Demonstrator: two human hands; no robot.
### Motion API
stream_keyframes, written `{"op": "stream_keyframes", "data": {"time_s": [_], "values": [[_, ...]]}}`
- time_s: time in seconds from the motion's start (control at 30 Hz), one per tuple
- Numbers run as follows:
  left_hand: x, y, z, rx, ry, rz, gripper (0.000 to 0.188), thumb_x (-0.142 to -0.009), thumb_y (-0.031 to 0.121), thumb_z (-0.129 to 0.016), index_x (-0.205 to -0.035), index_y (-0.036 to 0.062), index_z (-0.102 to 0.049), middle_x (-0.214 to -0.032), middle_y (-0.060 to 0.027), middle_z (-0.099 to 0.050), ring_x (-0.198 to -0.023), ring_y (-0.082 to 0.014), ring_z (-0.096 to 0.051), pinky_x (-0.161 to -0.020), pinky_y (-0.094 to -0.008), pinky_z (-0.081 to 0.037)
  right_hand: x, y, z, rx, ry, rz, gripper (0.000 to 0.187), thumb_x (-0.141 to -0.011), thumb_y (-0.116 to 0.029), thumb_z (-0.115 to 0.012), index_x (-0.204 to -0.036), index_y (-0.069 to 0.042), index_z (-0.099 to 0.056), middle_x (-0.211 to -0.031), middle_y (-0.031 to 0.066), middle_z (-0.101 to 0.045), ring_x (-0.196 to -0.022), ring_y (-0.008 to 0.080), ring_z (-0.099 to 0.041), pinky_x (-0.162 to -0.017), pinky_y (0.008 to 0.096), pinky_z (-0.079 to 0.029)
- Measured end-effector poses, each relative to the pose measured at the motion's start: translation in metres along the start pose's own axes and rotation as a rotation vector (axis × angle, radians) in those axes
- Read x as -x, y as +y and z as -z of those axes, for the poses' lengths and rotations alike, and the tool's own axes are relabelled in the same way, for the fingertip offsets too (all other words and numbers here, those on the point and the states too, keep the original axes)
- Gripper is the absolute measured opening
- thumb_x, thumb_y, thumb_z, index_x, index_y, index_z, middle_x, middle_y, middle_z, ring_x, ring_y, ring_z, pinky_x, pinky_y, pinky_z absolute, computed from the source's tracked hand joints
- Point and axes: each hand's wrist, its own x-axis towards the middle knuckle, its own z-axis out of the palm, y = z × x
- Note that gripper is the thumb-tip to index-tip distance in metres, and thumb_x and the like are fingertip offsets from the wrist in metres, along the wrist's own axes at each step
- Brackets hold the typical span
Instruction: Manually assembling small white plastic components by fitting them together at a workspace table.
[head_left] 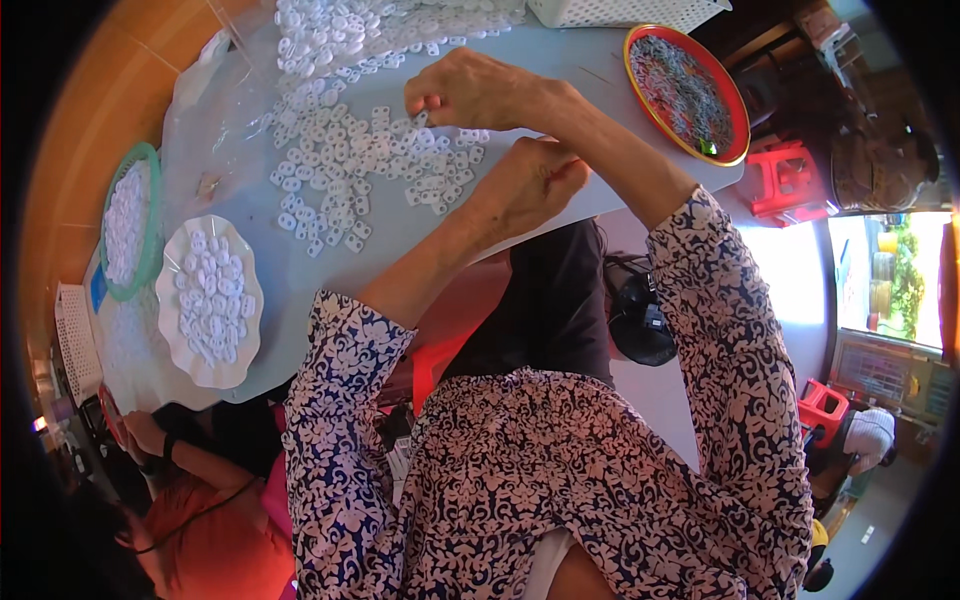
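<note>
Many small white plastic pieces with holes [335,170], flat and rounded like buttons, lie spread over the grey tabletop [300,330]. Above their right part is my right hand [480,90], its fingers curled down close to the pieces; whatever they grip is hidden. My left hand [530,185] is closed in a fist at the table's near edge, just right of the spread. Its fingertips are turned away, so its contents cannot be seen. My right forearm reaches across beyond the left hand.
A larger heap of white pieces [335,30] lies at the back. On the left stand a wavy-rimmed white dish [250,345] and a green basket [152,255], both holding white pieces. A red tray [737,110] of grey bits sits back right. A person in orange [215,530] sits at lower left.
</note>
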Motion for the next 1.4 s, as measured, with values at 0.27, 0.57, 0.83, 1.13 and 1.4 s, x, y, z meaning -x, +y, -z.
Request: {"op": "stream_keyframes", "data": {"time_s": [0.27,0.57,0.83,1.13,1.4], "values": [[-0.002,-0.003,-0.001,-0.023,0.022,-0.042,0.012,-0.084,0.007,-0.052,-0.078,-0.0034,-0.05,-0.059,-0.0128,-0.044,-0.055,-0.0126,-0.041,-0.053,-0.0315,-0.039,0.006,0.006,0.004,0.031,-0.02,-0.02,0.012,-0.074,-0.013,-0.066,-0.082,-0.004,-0.064,-0.072,0.0084,-0.063,-0.069,0.0207,-0.061,-0.066,0.0335,-0.049],[-0.006,-0.009,0.004,-0.097,-0.018,-0.006,0.017,-0.089,0.013,-0.054,-0.079,-0.0008,-0.055,-0.063,0.0019,-0.042,-0.061,-0.0052,-0.038,-0.054,-0.0242,-0.034,0.019,0.019,0.01,-0.103,0.02,-0.15,0.013,-0.07,-0.013,-0.064,-0.078,-0.004,-0.068,-0.071,0.0071,-0.065,-0.067,0.0189,-0.062,-0.065,0.0321,-0.05],[-0.004,-0.004,0.01,0.045,-0.002,0.145,0.021,-0.091,0.016,-0.05,-0.077,0.0007,-0.056,-0.065,0.0004,-0.051,-0.062,-0.0071,-0.047,-0.059,-0.0231,-0.04,0.054,0.019,0.032,-0.257,0.202,-0.222,0.015,-0.08,-0.015,-0.064,-0.087,-0.002,-0.067,-0.069,0.0005,-0.061,-0.062,0.0066,-0.053,-0.058,0.0224,-0.045],[-0.011,0.0,0.018,0.187,0.37,0.171,0.024,-0.093,0.021,-0.049,-0.086,0.0001,-0.057,-0.07,-0.002,-0.058,-0.065,-0.008,-0.053,-0.061,-0.0226,-0.043,0.118,0.027,0.012,-0.602,0.461,-0.332,0.015,-0.088,-0.012,-0.061,-0.093,0.001,-0.065,-0.069,0.0004,-0.057,-0.062,0.0058,-0.05,-0.056,0.0212,-0.043],[-0.011,-0.004,0.02,-0.029,0.239,0.152,0.018,-0.092,0.016,-0.048,-0.09,0.0016,-0.06,-0.067,0.0002,-0.059,-0.061,-0.0049,-0.047,-0.056,-0.0203,-0.04,0.135,0.025,0.003,-0.747,0.512,-0.346,0.017,-0.088,-0.015,-0.062,-0.095,0.0,-0.065,-0.07,0.0001,-0.058,-0.062,0.0051,-0.051,-0.056,0.0212,-0.043]]}}
